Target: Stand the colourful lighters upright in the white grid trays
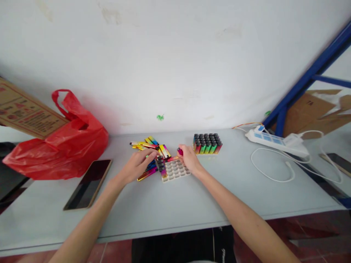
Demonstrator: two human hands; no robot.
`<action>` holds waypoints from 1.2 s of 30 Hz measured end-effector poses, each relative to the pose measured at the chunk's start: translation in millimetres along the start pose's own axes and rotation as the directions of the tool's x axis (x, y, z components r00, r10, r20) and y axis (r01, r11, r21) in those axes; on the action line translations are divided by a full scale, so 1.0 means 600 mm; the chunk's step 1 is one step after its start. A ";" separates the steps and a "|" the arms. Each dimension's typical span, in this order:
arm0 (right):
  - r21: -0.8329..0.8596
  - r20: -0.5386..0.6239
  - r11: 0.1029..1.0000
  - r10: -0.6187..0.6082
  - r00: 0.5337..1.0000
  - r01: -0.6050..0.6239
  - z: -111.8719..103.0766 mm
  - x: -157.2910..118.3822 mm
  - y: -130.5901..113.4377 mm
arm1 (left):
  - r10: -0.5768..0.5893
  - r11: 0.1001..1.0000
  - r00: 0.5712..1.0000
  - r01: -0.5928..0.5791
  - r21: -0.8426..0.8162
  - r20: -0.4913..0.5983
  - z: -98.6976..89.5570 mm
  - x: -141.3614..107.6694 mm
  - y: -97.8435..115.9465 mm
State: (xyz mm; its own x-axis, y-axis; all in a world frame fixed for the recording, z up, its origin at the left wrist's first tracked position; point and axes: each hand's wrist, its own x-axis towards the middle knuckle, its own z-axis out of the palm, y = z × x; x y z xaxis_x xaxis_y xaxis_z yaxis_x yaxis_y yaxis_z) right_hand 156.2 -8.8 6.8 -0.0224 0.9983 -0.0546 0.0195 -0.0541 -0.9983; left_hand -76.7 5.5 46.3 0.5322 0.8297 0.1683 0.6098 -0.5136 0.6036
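A pale tray (175, 170) with rows of holes lies on the table, and several upright lighters (161, 165) with black tops fill its left end. My right hand (188, 159) is closed on a purple lighter (180, 151) above the tray's right side. At the upright lighters' left is my left hand (141, 163), its fingers curved beside them; whether its fingertips hold anything is hidden. Loose shiny lighters (165, 151) in yellow, blue and purple lie in a pile behind and under my left hand. A block of upright lighters (207, 144) stands to the right.
On the left are a red plastic bag (82, 138), a cardboard box (30, 109) and a dark phone (88, 184). A white power strip (276, 141) with a looping cable lies at the right, near a blue frame (304, 84). The wall rises behind the table.
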 end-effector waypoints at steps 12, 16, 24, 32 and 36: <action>0.055 -0.028 0.998 -0.032 0.999 0.033 -0.012 -0.004 -0.003 | 0.136 0.991 0.990 -0.137 -0.005 -0.018 0.038 0.014 -0.010; -0.019 -0.042 0.997 -0.075 0.996 0.075 -0.012 -0.006 0.000 | 0.205 0.979 0.977 -0.206 -0.004 -0.052 0.037 0.010 -0.008; -0.292 0.114 0.930 -0.199 0.973 0.225 -0.030 -0.041 -0.030 | 0.232 0.973 0.972 -0.231 0.025 -0.037 0.042 0.010 -0.003; -0.501 0.346 0.636 -0.474 0.810 0.587 -0.053 -0.069 -0.074 | 0.208 0.978 0.977 -0.206 0.039 -0.043 0.050 0.011 -0.013; -0.512 0.433 0.651 -0.369 0.823 0.561 -0.052 -0.090 -0.093 | 0.228 0.973 0.972 -0.225 0.058 -0.051 0.052 0.009 -0.010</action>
State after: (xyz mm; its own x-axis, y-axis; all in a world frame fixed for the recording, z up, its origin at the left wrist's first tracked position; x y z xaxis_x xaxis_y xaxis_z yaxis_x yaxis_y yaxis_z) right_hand 187.7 -59.0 66.3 -0.4582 0.8311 0.3151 0.5119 0.5366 -0.6708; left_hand -59.2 6.0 19.4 0.6268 0.7006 0.3410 0.5071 -0.6991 0.5041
